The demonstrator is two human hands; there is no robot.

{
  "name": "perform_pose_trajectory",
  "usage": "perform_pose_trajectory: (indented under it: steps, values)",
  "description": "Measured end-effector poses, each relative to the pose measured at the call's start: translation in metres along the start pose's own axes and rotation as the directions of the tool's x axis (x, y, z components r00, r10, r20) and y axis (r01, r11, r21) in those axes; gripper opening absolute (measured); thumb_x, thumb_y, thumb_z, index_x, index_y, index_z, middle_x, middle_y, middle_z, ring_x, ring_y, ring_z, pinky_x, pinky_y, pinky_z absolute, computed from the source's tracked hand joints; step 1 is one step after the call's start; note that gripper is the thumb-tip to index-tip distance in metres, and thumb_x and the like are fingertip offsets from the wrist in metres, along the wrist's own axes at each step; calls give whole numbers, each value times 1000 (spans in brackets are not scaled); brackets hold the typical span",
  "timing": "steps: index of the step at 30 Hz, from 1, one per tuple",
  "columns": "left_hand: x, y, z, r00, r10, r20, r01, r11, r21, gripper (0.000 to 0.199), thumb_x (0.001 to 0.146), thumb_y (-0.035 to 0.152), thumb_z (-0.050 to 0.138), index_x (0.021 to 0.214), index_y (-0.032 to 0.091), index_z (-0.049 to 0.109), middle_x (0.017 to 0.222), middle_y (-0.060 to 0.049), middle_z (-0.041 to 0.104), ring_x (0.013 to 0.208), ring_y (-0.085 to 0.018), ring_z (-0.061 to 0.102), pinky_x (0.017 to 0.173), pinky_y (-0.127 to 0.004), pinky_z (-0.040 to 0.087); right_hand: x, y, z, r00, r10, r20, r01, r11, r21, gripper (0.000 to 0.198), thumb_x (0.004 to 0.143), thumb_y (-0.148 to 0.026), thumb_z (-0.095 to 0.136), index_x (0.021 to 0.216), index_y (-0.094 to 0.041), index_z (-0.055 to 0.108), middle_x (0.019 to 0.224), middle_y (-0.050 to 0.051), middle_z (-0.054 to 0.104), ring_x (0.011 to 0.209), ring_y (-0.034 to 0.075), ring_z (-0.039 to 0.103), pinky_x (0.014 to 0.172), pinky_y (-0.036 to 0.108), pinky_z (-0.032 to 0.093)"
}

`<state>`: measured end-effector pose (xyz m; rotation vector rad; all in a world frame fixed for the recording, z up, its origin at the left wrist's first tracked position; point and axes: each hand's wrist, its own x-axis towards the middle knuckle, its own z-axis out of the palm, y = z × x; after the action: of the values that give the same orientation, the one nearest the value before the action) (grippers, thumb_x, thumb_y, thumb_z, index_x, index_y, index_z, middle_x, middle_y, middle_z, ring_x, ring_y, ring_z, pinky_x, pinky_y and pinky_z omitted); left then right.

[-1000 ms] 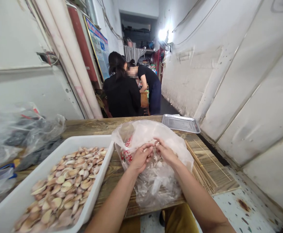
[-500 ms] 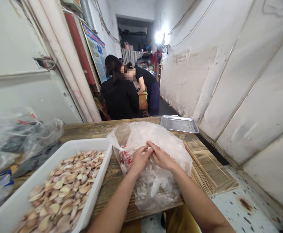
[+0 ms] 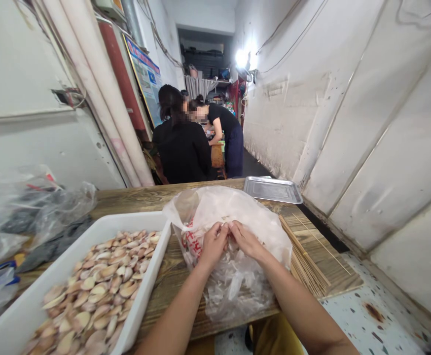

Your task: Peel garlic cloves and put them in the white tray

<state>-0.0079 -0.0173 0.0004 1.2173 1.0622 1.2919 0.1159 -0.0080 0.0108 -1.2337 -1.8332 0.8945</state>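
Both hands meet over a white translucent plastic bag (image 3: 237, 202) with red print, which lies spread on the wooden table. My left hand (image 3: 215, 241) is closed, thumb and fingers pinched together at the tips. Against it my right hand (image 3: 245, 239) is closed too, its fingertips touching those of the left. Something small and pale seems to sit between them, but the fingers hide what it is. To the left stands a white plastic tub (image 3: 165, 231) with many unpeeled garlic cloves (image 3: 100, 286) in it.
Bamboo skewers (image 3: 307, 261) lie in a bundle right of the bag, with a metal tray (image 3: 272, 190) behind. Crumpled plastic bags (image 3: 60, 207) crowd the far left. Beyond the wooden table (image 3: 126, 199) are two people in black (image 3: 182, 148), near a white wall.
My fingers have come down slightly toward me and closed more tightly together at the tips; before, the right fingers reached over the left. Tub, bag and skewers stay in place.
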Motion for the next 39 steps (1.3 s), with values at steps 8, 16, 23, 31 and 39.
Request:
perform_pose_trajectory:
  steps: [8, 16, 23, 31, 39]
  values:
    - [-2, 11, -6, 960, 271, 69, -276, 875, 397, 30, 83, 44, 41, 70, 18, 49, 60, 2, 50, 59, -11, 46, 58, -23, 37, 4, -4, 9, 928, 319, 191, -372, 797, 475, 43, 80, -61, 35, 65, -20, 36, 46, -9, 28, 38, 5, 21, 38, 20, 16]
    - [-3, 7, 0, 990, -22, 140, 22, 1000, 1, 25, 82, 44, 42, 75, 20, 41, 53, 7, 40, 36, -5, 33, 35, -17, 24, 5, -5, 3, 861, 380, 338, -509, 643, 572, 49, 77, -63, 36, 58, -20, 24, 45, -11, 15, 38, 3, 6, 37, 20, 3]
    - [2, 24, -9, 939, -243, 242, 332, 821, -464, 19, 73, 32, 55, 80, 17, 45, 60, 4, 49, 38, -3, 40, 29, -11, 15, 8, -9, -4, 926, 273, 262, -379, 672, 636, 41, 77, -57, 42, 62, -19, 38, 47, -9, 27, 38, 4, 16, 37, 20, 9]
    - [-3, 20, -5, 952, -210, 221, 284, 876, -391, 35, 69, 45, 62, 82, 17, 45, 58, 6, 48, 39, -3, 43, 29, -10, 18, 4, -7, -6, 999, -39, -31, 39, 999, 9, 34, 79, -50, 49, 69, -18, 55, 55, -4, 48, 53, 8, 42, 50, 20, 32]
    - [-7, 31, -7, 991, -104, -86, 84, 974, -209, 31, 67, 42, 62, 74, 15, 49, 60, 3, 52, 38, -2, 36, 30, -13, 18, 14, 40, -36, 989, -55, -139, 2, 935, -356, 20, 80, -32, 52, 87, -19, 65, 100, 10, 64, 99, 21, 53, 94, 34, 35]
